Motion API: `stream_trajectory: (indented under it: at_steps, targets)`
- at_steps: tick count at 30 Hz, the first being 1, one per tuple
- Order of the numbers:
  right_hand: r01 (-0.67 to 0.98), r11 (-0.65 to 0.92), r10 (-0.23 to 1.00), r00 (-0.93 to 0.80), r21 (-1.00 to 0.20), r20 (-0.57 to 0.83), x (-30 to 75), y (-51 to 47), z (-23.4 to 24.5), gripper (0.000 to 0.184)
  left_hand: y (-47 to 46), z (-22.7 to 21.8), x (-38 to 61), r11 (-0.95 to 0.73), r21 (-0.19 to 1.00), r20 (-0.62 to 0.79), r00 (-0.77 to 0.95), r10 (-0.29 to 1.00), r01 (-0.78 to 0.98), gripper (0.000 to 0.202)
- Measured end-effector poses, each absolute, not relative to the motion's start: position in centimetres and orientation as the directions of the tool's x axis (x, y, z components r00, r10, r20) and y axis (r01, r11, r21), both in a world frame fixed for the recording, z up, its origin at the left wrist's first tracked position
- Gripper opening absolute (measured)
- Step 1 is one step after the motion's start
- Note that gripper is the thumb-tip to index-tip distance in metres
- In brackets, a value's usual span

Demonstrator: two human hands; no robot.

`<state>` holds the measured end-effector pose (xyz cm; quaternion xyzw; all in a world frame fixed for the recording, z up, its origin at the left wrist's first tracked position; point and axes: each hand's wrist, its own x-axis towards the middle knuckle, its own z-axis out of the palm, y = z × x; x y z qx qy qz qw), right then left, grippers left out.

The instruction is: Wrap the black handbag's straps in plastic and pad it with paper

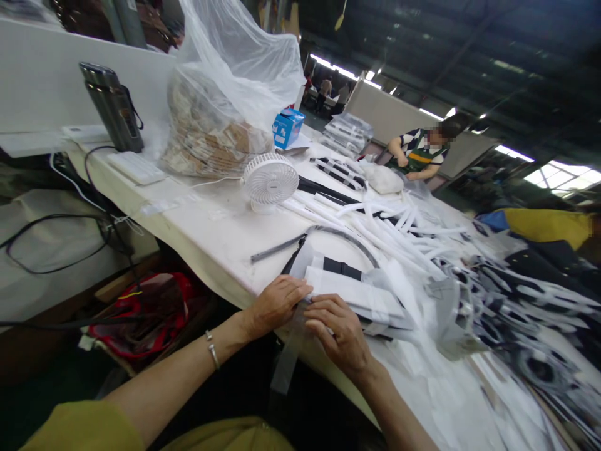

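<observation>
In the middle of the head view, a bundle of white sheet and black strap (357, 288) lies near the table's front edge in a clear plastic bag. My left hand (277, 304) is closed, its fingertips pinching the near end of the bag. Close beside it, my right hand (340, 332) grips the same end with bent fingers. A loose flap of clear plastic (284, 366) hangs below the hands over the edge. Just behind the bundle, a dark curved strip (347, 238) rests on the table. What lies under my fingers is partly hidden.
A white fan (271, 181) stands behind my hands, with a large clear bag of tags (211, 138) and a grey flask (113, 106) beyond. White strips (375, 219) and piled black-and-white parts (526, 319) spread rightward. Another person (420, 150) works across the table.
</observation>
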<state>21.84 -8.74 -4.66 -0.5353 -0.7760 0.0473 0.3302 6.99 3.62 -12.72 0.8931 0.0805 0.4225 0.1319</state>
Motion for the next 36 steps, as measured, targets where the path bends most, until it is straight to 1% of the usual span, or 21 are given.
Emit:
stream_trajectory:
  at_steps: [2,3,4,7,9,14,17,21,23,25,28,30,31,34,36]
  targets:
    - [0.807,0.397,0.863,-0.166,-0.438,0.477,21.6,-8.6,-4.4,0.011,3.6,-12.5,7.0,-0.954,0.296,0.733,0.631,0.253,0.039,0.035]
    - [0.831,0.365,0.866,-0.138,-0.419,0.48,21.4,-8.4,-4.3,0.011,3.5,-12.4,7.0,-0.954,0.297,0.731,0.634,0.253,0.04,0.035]
    - [0.867,0.316,0.872,-0.106,-0.385,0.478,21.3,-8.2,-4.3,0.013,3.5,-12.3,7.0,-0.953,0.301,0.727,0.638,0.256,0.04,0.035]
    - [0.963,0.137,0.895,-0.02,-0.231,0.446,20.8,-7.7,-4.1,0.016,3.5,-12.1,7.0,-0.945,0.325,0.705,0.657,0.267,0.035,0.035]
    - [0.984,0.093,0.908,-0.022,-0.15,0.419,20.8,-7.3,-4.0,0.013,3.5,-12.1,7.0,-0.942,0.336,0.701,0.661,0.266,0.022,0.032]
    - [0.978,0.206,0.912,-0.18,-0.032,0.369,21.4,-7.0,-4.1,0.006,3.7,-12.3,7.0,-0.951,0.309,0.729,0.643,0.234,-0.005,0.032]
    - [0.96,0.268,0.888,-0.278,0.08,0.366,21.7,-7.0,-4.3,0.009,3.8,-12.3,7.0,-0.952,0.306,0.724,0.65,0.232,-0.001,0.032]
    - [0.939,0.249,0.876,-0.322,0.236,0.359,21.9,-6.6,-4.8,0.013,3.9,-12.3,6.9,-0.951,0.309,0.698,0.678,0.231,0.006,0.029]
    - [0.934,0.23,0.868,-0.324,0.273,0.377,21.9,-6.3,-5.4,0.017,4.0,-12.4,6.9,-0.949,0.313,0.685,0.687,0.241,0.02,0.027]
    - [0.938,0.213,0.853,-0.315,0.274,0.415,22.0,-6.0,-6.2,0.021,4.1,-12.5,7.0,-0.95,0.31,0.676,0.696,0.244,0.031,0.027]
    - [0.954,0.175,0.835,-0.276,0.245,0.477,21.8,-6.1,-7.0,0.025,4.1,-12.6,7.1,-0.962,0.272,0.692,0.687,0.221,0.036,0.024]
    - [0.97,0.153,0.834,-0.23,0.191,0.501,21.5,-6.7,-7.1,0.025,4.1,-12.5,7.0,-0.969,0.242,0.733,0.647,0.208,0.037,0.022]
    - [0.977,0.153,0.838,-0.209,0.151,0.504,21.3,-7.3,-7.0,0.022,4.0,-12.4,7.0,-0.973,0.23,0.754,0.625,0.202,0.037,0.022]
    - [0.973,0.225,0.838,-0.217,0.044,0.501,20.6,-10.1,-6.9,0.01,3.9,-12.1,6.9,-0.98,0.196,0.761,0.627,0.169,0.027,0.02]
    - [0.95,0.311,0.836,-0.291,0.035,0.465,20.0,-12.3,-7.7,0.016,3.8,-12.0,6.9,-0.985,0.175,0.736,0.662,0.14,0.013,0.017]
